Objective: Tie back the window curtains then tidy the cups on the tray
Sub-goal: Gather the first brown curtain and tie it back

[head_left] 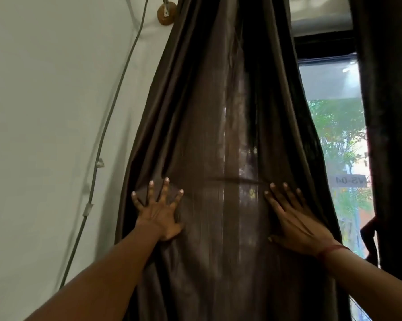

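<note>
Well, at the far left a grey cable (98, 158) runs clipped down the white wall (44, 100), and a round brown wooden knob (166, 10) sits high up. Next comes the left hand (158, 213), fingers spread straight and pressed flat on the dark brown satin curtain (207, 112), gripping nothing. That curtain hangs bunched into a narrow column in mid-view. The right hand (292, 218), a red thread band (332, 250) at its wrist, lies flat on the folds too, fingers straight. Further right the window glass (334, 135) shows, then a second dark curtain (387, 112) at the frame's edge. I judge the tying barely begun: the cloth is gathered, nothing visible is fastened round it, and whether the other panel is tied I cannot tell. Neither tray nor cups appear, so what they hold cannot be told
</note>
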